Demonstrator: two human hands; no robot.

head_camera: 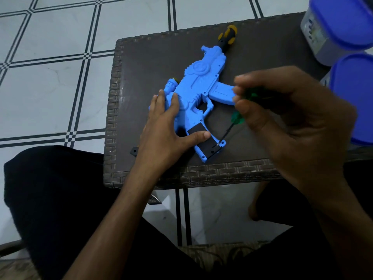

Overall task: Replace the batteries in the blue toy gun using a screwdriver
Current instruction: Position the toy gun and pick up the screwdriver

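Half-hidden green screwdriver (239,116), right hand (286,118) blurred

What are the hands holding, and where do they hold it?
The right hand grips the green screwdriver by its handle. The left hand presses flat on the blue toy gun.

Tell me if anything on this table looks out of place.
One oddity: a small black piece lies alone at the table's near left edge, apart from the toy gun. What it is cannot be told.

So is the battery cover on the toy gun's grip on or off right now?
On. The black battery cover sits in the blue toy gun's grip; the right hand holds the green screwdriver, tip at its lower corner.
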